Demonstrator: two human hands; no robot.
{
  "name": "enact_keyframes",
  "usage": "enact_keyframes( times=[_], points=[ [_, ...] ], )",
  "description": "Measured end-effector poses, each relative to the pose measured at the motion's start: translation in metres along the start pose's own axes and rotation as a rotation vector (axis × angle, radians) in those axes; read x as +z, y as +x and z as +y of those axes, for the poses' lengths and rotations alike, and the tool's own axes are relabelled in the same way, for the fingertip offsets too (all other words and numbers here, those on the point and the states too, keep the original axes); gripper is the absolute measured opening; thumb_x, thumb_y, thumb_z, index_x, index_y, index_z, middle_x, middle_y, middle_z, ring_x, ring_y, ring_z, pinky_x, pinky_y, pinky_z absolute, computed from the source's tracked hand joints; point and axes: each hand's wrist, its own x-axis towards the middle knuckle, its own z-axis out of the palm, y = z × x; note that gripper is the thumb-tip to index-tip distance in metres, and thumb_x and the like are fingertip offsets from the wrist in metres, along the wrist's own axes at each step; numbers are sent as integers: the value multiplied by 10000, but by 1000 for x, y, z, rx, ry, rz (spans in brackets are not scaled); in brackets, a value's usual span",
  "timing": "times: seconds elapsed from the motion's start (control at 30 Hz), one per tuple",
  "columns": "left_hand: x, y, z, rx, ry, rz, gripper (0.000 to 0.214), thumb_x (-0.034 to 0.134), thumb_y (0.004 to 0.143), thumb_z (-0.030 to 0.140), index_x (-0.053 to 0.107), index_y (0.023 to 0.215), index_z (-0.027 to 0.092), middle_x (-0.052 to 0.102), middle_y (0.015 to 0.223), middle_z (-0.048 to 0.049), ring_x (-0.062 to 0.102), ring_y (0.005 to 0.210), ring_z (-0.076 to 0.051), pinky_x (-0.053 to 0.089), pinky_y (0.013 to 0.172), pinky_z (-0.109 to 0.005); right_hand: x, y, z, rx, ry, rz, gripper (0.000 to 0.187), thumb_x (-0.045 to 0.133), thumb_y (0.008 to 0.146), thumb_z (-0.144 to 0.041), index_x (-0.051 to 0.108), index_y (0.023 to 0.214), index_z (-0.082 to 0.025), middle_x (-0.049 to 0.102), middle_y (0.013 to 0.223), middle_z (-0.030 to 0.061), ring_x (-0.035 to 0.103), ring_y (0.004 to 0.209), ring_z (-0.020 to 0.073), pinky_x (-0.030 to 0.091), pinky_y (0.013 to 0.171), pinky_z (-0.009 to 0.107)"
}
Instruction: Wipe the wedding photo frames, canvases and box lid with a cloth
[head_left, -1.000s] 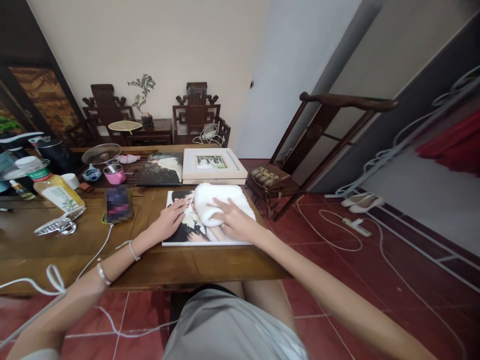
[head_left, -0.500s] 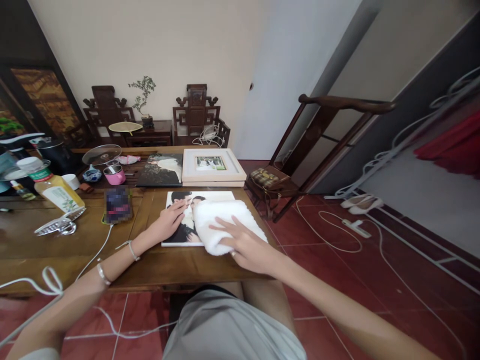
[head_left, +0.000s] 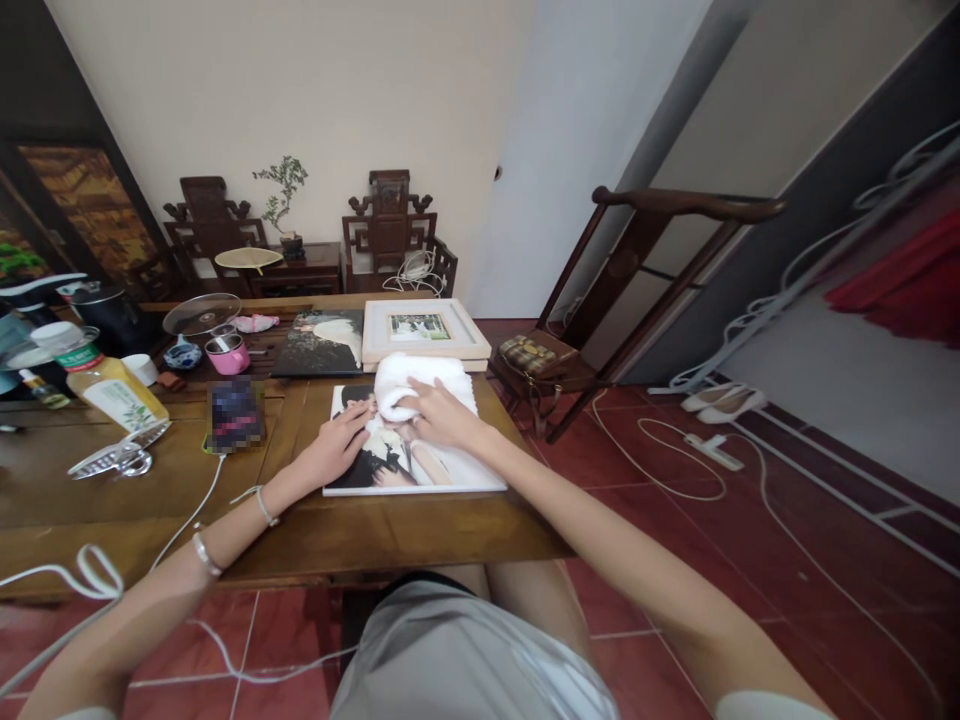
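Note:
A photo panel (head_left: 442, 470) with a printed couple lies flat on the wooden table (head_left: 300, 530) in front of me. My left hand (head_left: 343, 440) rests on its left part, fingers stretched out flat. My right hand (head_left: 444, 412) presses a folded white towel (head_left: 427, 370) over the panel's upper part, with its fingers curled into the fold. The towel covers the top right of the picture and reaches the front edge of the framed photo (head_left: 420, 326) behind it.
A dark photo panel (head_left: 319, 343) lies beside the frame. To the left are a phone-like blurred item (head_left: 235, 415) on a cable, a hair claw clip (head_left: 120, 455), a bottle (head_left: 112, 385) and a pink cup (head_left: 227, 352). A wooden chair (head_left: 630, 260) stands to the right.
My right hand has moved the towel away from me and slightly left, from the panel's right side to its top edge, uncovering the lower right. My left hand stays in place.

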Motion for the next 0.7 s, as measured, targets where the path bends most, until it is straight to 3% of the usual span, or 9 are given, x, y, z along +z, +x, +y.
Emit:
enact_keyframes(
  times=[0.17, 0.37, 0.47, 0.57, 0.7],
  points=[
    [3, -3, 1, -94, 45, -31, 484, 311, 999, 347, 414, 1438, 171, 371, 1532, -126, 301, 1435, -266, 271, 1157, -474, 1, -23, -16, 24, -10, -11, 539, 449, 754, -34, 593, 1266, -122, 455, 1456, 176, 253, 1418, 374, 209, 1072, 685],
    [2, -3, 4, -125, 70, -77, 505, 283, 994, 325, 373, 1454, 140, 339, 1543, -150, 269, 1447, -264, 253, 1160, -477, -10, -97, -61, -38, 70, -110, 545, 448, 682, 10, 653, 1154, -167, 414, 1501, 108, 181, 1451, 333, 142, 1121, 664],
    [-1, -3, 7, -131, 75, -106, 512, 268, 989, 305, 350, 1468, 144, 312, 1558, -141, 250, 1454, -259, 250, 1160, -480, -15, -121, -79, -71, 109, -156, 519, 452, 659, 4, 678, 1092, -173, 405, 1510, 82, 174, 1455, 316, 131, 1141, 635],
    [-3, -3, 8, -139, 77, -130, 519, 258, 987, 296, 329, 1481, 156, 289, 1569, -133, 240, 1458, -259, 265, 1152, -482, -17, -116, -79, -50, 123, -158, 515, 457, 664, -6, 680, 1092, -187, 424, 1498, 73, 210, 1447, 307, 156, 1140, 624],
    [-4, -3, 7, -135, 84, -135, 522, 267, 981, 286, 330, 1480, 147, 295, 1565, -141, 242, 1457, -256, 261, 1154, -474, -11, -77, -54, -5, 85, -87, 540, 451, 709, -16, 648, 1179, -196, 444, 1482, 95, 252, 1435, 305, 188, 1123, 620]
  ],
)
